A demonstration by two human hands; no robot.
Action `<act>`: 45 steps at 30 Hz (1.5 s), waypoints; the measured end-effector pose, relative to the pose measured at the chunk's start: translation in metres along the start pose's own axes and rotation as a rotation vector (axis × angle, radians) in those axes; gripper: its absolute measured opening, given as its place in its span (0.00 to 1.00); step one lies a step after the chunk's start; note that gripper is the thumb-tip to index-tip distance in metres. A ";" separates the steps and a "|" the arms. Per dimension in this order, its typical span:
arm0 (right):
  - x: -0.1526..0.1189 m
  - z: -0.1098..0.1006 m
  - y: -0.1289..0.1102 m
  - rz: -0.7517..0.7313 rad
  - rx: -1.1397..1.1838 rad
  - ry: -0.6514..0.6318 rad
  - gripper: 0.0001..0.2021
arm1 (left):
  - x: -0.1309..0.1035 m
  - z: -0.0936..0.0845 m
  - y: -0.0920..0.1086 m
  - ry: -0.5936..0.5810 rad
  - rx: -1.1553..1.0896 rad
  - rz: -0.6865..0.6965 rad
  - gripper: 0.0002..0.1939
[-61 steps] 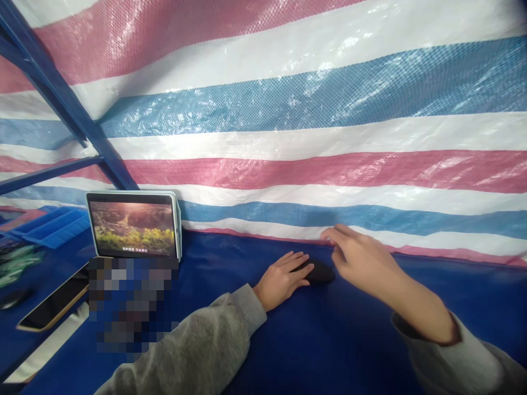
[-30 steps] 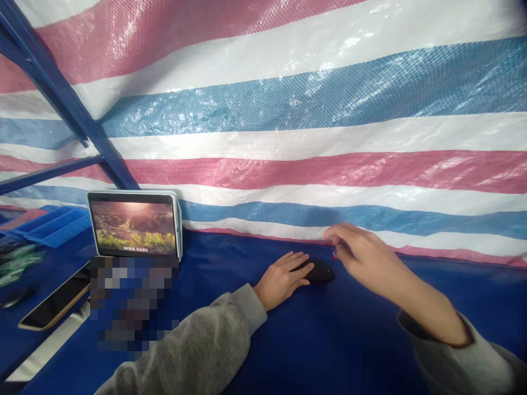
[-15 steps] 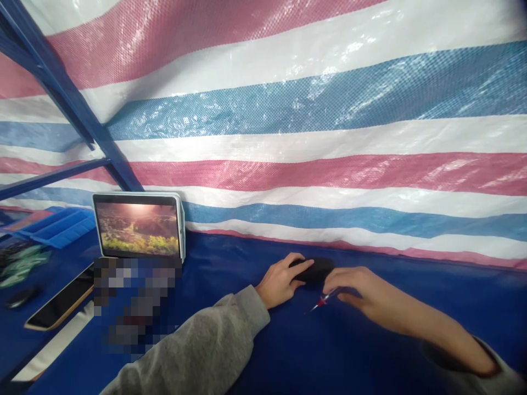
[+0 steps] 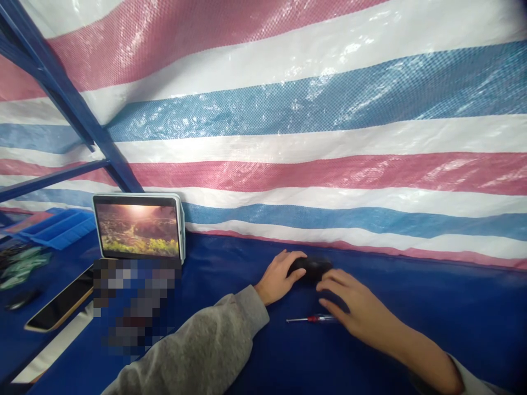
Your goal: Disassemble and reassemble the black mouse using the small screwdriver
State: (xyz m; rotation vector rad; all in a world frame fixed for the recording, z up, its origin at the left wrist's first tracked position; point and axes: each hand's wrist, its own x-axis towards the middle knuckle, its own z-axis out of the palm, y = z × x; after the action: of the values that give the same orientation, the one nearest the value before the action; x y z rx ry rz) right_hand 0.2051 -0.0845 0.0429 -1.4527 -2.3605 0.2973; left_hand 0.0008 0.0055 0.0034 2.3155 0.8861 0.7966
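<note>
A black rounded object that looks like a computer mouse [image 4: 310,270] lies on the blue tabletop. My left hand [image 4: 282,277] grips its left end, thumb along the near side and fingers over the far side. At its right end is my right hand [image 4: 343,296], fingers bent and thumb apart, with nothing visible in it. Whether those fingertips touch the black object I cannot tell. Just below the right hand a small screwdriver [image 4: 315,318] lies flat, its metal shaft pointing left, its red and clear handle partly hidden under the hand.
A tablet [image 4: 140,227] stands upright against the striped tarp [image 4: 329,175]. Left of it are a phone [image 4: 61,299], a blue compartment tray [image 4: 61,227], green items [image 4: 27,266] and a dark oval object [image 4: 22,299]. A blue metal frame [image 4: 74,101] rises behind. A blurred patch covers something below the tablet.
My right hand has let go of the screwdriver, which now lies on the table. That hand has shifted slightly left at the black object's right end. My left hand stays on the object.
</note>
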 end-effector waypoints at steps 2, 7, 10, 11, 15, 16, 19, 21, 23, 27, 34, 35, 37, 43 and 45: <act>0.003 0.010 0.008 0.011 -0.069 0.188 0.16 | 0.000 0.001 -0.001 -0.008 0.025 0.019 0.16; 0.005 0.033 0.029 0.049 -0.048 0.179 0.27 | 0.001 0.002 -0.002 -0.066 0.107 0.044 0.15; 0.003 0.038 0.033 0.119 0.016 0.148 0.26 | 0.001 0.002 -0.002 -0.088 0.118 0.051 0.17; 0.003 0.038 0.033 0.136 0.037 0.148 0.26 | 0.001 0.002 -0.002 -0.095 0.114 0.053 0.18; 0.002 0.041 0.033 0.156 0.095 0.196 0.25 | 0.000 0.000 -0.003 -0.144 0.069 0.073 0.36; 0.002 0.041 0.033 0.152 0.107 0.211 0.25 | 0.000 0.000 -0.004 -0.156 0.055 0.077 0.39; 0.002 0.042 0.033 0.133 0.146 0.242 0.24 | 0.001 -0.001 -0.005 -0.172 0.019 0.084 0.40; 0.002 0.041 0.033 0.129 0.165 0.258 0.24 | 0.002 0.000 -0.005 -0.170 0.005 0.084 0.40; 0.002 0.039 0.033 0.128 0.181 0.273 0.23 | 0.002 0.000 -0.006 -0.168 -0.003 0.079 0.40; 0.003 0.034 0.031 0.135 0.212 0.308 0.22 | 0.002 0.001 -0.006 -0.169 -0.016 0.069 0.42; 0.007 0.035 0.031 0.182 0.239 0.374 0.21 | 0.000 -0.002 0.000 -0.096 -0.021 0.017 0.31; 0.007 0.036 0.033 0.195 0.239 0.386 0.21 | 0.000 -0.001 0.000 -0.071 -0.019 0.009 0.27; 0.008 0.039 0.038 0.222 0.236 0.406 0.21 | 0.001 0.000 -0.001 -0.013 -0.011 -0.010 0.20; 0.008 0.049 0.050 0.268 0.231 0.494 0.20 | 0.004 0.000 -0.006 0.091 -0.085 -0.115 0.19; 0.008 0.050 0.051 0.248 0.214 0.528 0.19 | 0.004 -0.001 -0.007 0.088 -0.106 -0.128 0.24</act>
State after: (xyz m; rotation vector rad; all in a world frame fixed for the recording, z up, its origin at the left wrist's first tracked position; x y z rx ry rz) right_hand 0.2237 -0.0534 -0.0193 -1.4972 -1.6866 0.1898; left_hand -0.0002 0.0129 0.0006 2.1228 0.9950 0.8747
